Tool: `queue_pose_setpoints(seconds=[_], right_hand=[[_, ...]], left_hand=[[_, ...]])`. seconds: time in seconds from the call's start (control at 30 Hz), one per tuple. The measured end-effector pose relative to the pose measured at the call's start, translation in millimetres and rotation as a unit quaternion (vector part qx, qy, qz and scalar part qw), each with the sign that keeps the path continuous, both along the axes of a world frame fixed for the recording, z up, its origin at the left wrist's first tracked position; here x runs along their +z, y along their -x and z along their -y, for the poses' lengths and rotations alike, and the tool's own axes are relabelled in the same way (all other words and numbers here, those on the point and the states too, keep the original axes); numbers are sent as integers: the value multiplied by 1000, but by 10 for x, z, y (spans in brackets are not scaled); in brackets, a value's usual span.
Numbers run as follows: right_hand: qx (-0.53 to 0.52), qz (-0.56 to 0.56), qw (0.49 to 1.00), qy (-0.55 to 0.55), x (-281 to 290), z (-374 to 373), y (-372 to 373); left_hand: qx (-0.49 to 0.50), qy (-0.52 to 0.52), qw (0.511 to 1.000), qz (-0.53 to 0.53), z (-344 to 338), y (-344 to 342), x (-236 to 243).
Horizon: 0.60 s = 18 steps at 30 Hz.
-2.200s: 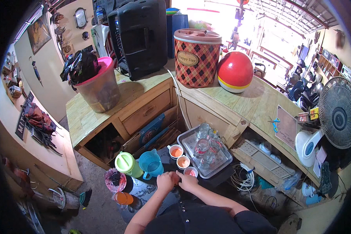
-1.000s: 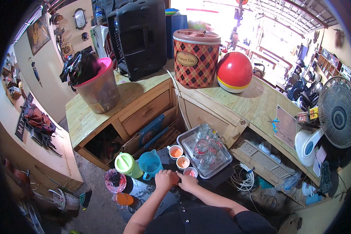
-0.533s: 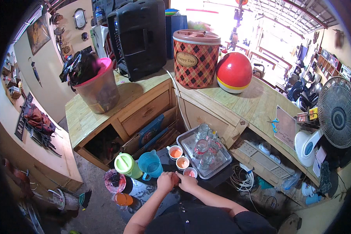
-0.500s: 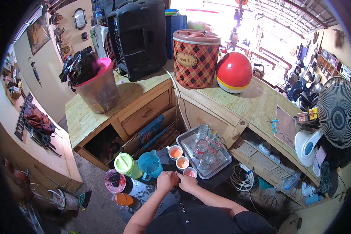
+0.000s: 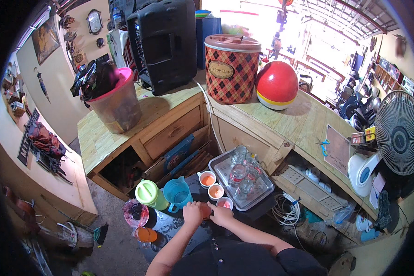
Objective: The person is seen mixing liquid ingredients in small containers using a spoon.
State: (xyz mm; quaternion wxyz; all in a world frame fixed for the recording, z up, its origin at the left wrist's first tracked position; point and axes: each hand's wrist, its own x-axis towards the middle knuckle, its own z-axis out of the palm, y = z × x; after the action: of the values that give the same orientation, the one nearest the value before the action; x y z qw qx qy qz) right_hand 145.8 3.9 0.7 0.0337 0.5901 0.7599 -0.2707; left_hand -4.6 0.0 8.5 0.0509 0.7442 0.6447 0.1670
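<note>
Between my hands, over the dark tabletop, is a small reddish-orange thing (image 5: 206, 211), mostly covered by my fingers; its kind cannot be made out. My left hand (image 5: 192, 213) is closed against its left side, close to the handle of a blue pitcher (image 5: 177, 193). On its other side my right hand (image 5: 221, 215) is closed too, its fingertips partly hidden. Just beyond the right hand stands a white cup with pinkish contents (image 5: 225, 203). Two more white cups, one with peach contents (image 5: 215, 192) and one with orange contents (image 5: 207, 179), line up behind it.
A metal tray (image 5: 265, 191) holds several upturned-looking glass mugs (image 5: 244, 187). Left of the pitcher are a light green lidded jug (image 5: 151, 194), a pink bag-lined container (image 5: 135, 213) and a container of orange liquid (image 5: 146, 235). Behind runs a wooden counter (image 5: 179, 103); coiled white cable (image 5: 285, 210) lies right.
My left hand has shifted slightly left, and more of the reddish-orange thing shows between the hands. My right hand stays nearly in place.
</note>
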Motion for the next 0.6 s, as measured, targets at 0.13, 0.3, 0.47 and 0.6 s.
queue_pose_setpoints(seconds=[0.13,0.3,0.47,0.6], right_hand=[[4,19,1000,8,43,2,46],[-8,33,999,28,90,-4,35],[12,32,999,11,82,-6,67],[26,30,999,-2,66,-30,11]], left_hand=[[-22,61,998,26,-41,67,-125],[-48,14,998,39,-37,43,32],[-38,28,998,46,11,76,-197],[-35,38,997,51,-24,63,-75]])
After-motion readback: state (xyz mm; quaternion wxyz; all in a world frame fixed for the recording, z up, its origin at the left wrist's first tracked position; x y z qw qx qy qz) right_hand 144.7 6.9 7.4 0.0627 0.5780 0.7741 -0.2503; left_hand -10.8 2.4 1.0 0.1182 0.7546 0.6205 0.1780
